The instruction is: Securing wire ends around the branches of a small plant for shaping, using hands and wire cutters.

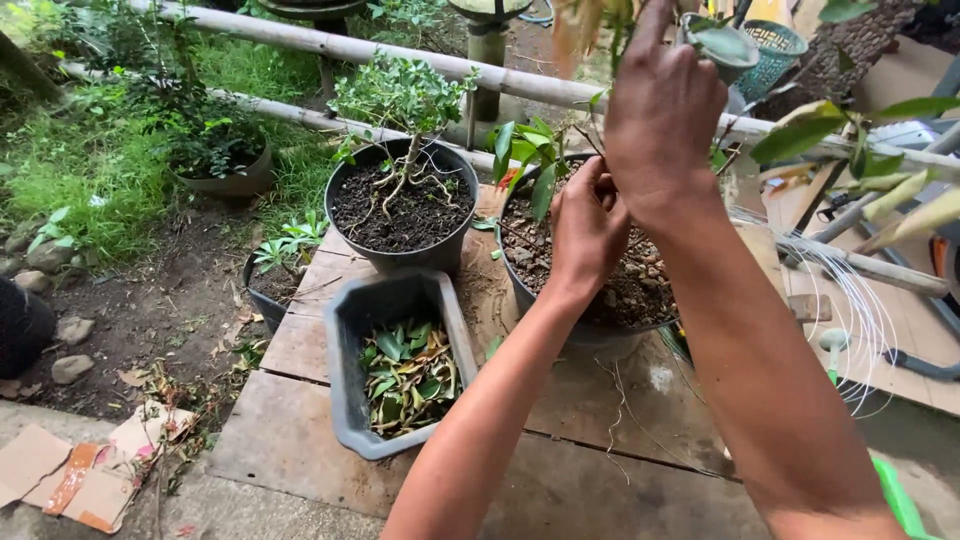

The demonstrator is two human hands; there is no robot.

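Above the weathered wooden plank tabletop (300, 430), the left hand (588, 228) pinches its fingers (603, 188) on a thin stem of the leafy plant in the round black pot of gravelly soil (640, 290), though what exactly they grip is hard to make out. The right hand (662, 110) is raised higher, its fingers cut off by the top edge, so their state cannot be told. Beside them stands a second round black pot holding a small bonsai-like shrub (402, 205), and nearer lies a grey rectangular plastic tray of cut green and yellow leaves (400, 365). White wire loops (850, 320) lie partly hidden behind the right forearm.
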